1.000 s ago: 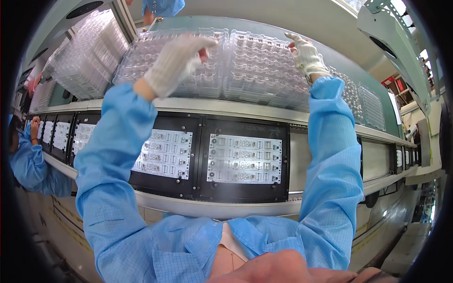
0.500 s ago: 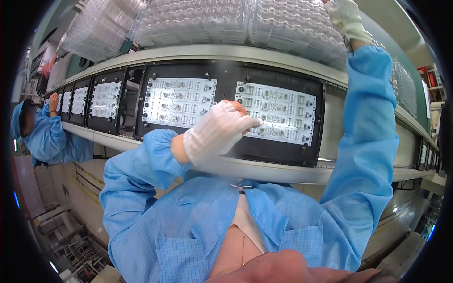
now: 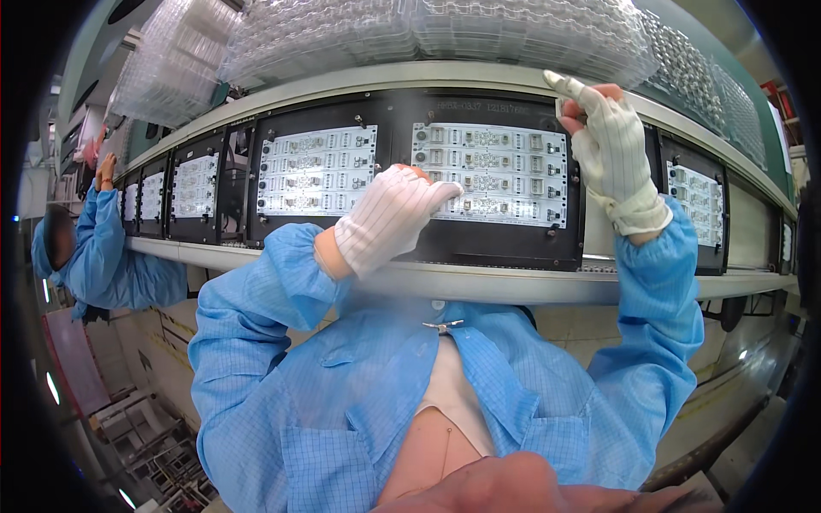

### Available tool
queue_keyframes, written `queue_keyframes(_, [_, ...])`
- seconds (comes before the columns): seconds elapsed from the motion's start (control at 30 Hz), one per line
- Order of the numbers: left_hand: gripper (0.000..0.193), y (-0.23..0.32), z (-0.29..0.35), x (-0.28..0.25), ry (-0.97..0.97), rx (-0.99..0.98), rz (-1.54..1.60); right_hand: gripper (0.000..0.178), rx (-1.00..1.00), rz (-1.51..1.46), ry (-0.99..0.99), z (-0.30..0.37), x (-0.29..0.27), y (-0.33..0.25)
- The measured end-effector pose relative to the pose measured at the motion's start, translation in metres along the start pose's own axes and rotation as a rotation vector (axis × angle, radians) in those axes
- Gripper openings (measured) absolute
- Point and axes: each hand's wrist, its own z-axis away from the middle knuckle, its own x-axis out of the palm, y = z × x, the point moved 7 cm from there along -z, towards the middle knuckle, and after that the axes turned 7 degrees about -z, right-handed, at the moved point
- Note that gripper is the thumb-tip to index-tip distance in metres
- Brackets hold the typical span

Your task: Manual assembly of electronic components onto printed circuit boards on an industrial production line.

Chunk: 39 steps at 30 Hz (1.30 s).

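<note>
My left hand (image 3: pixel 395 209), in a white striped glove with bare fingertips, is closed in a pinch above the left part of a white circuit board panel (image 3: pixel 505 162). Whatever sits in the pinch is hidden. That panel lies in a black carrier frame (image 3: pixel 505 250). My right hand (image 3: pixel 611 154), gloved alike, is raised over the carrier's right edge, its fingers bent inward and one covered fingertip pointing up and left. Any small part between those fingers cannot be made out. A second white panel (image 3: pixel 315 171) lies to the left, partly behind my left hand.
Stacked clear plastic trays (image 3: pixel 333 38) line the far side of the conveyor rail (image 3: pixel 359 81); small shiny parts (image 3: pixel 671 47) sit at the far right. Another carrier (image 3: pixel 711 252) with a board stands right. A co-worker in blue (image 3: pixel 128 265) works at the far left.
My right hand has come back from the far trays to beside the near panel. My left hand stays over the panel, still pinched. Another loaded carrier now shows at the right.
</note>
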Motion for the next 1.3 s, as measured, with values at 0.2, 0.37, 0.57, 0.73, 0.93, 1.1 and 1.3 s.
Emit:
queue_keyframes(0.2, [0.035, -0.017, 0.005, -0.004, 0.011, -0.122, 0.245, 0.051, 0.126, -0.134, 0.029, 0.028, 0.005, 0.000])
queue_keyframes(0.37, [0.036, -0.009, -0.004, -0.007, 0.020, -0.016, 0.182, 0.052, 0.135, -0.153, 0.031, 0.037, 0.005, -0.011])
queue_keyframes(0.57, [0.039, 0.004, -0.005, -0.001, -0.063, 0.069, -0.058, 0.054, 0.198, -0.229, 0.020, 0.049, 0.009, -0.022])
queue_keyframes(0.73, [0.032, -0.002, 0.004, 0.006, 0.029, 0.135, -0.073, 0.063, 0.331, -0.212, -0.096, 0.062, 0.019, -0.034])
queue_keyframes(0.93, [0.032, -0.014, 0.013, -0.015, 0.151, 0.011, 0.139, 0.069, 0.360, -0.171, -0.230, 0.080, 0.039, -0.042])
queue_keyframes(1.1, [0.035, -0.014, 0.030, -0.017, 0.224, 0.036, 0.112, 0.067, 0.259, -0.065, -0.294, 0.083, 0.042, -0.046])
queue_keyframes(1.3, [0.040, -0.002, 0.045, -0.021, 0.053, 0.097, 0.130, 0.068, 0.254, 0.018, -0.390, 0.081, 0.044, -0.043])
